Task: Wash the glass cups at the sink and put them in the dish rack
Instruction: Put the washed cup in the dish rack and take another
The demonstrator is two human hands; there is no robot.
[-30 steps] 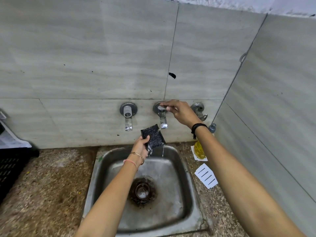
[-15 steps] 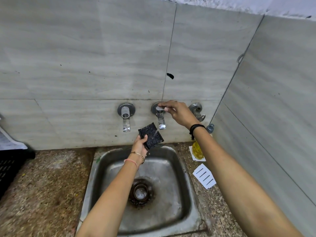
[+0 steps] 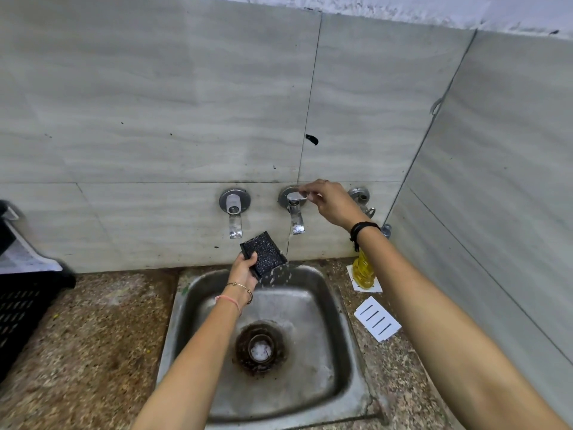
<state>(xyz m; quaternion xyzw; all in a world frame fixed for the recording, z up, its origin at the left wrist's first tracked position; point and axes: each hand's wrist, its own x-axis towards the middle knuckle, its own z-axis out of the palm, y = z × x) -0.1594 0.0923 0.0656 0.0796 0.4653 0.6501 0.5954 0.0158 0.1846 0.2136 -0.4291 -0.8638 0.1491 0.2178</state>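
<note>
Head view: I see the left hand (image 3: 245,273) gripping the scrub pad (image 3: 265,254) under the running tap (image 3: 296,221), over the sink (image 3: 173,321); right hand (image 3: 333,204) seemingly pinches its lever.

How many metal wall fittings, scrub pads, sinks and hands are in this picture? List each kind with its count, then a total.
Metal wall fittings: 3
Scrub pads: 1
Sinks: 1
Hands: 2, left hand and right hand
Total: 7
</note>
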